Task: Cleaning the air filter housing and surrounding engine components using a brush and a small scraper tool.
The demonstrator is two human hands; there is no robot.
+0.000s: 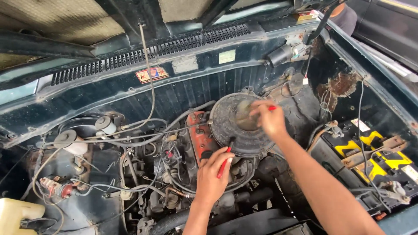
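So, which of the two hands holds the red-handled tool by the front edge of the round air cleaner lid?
The left hand: it grips the red-handled tool at the lid's front edge. The right hand, blurred, rests on the lid's centre.

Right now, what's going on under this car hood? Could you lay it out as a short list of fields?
Setting: open engine bay of an old dark car, seen from above
Left hand: grips a red-handled tool, its dark tip at the edge of the air cleaner lid
Right hand: blurred, on top of the round black air cleaner lid; something red shows past its fingers, too blurred to name
Beside the lid: red engine cover
Far right: battery with yellow markings
Lower left: pale plastic reservoir
Around: tangled hoses and wires
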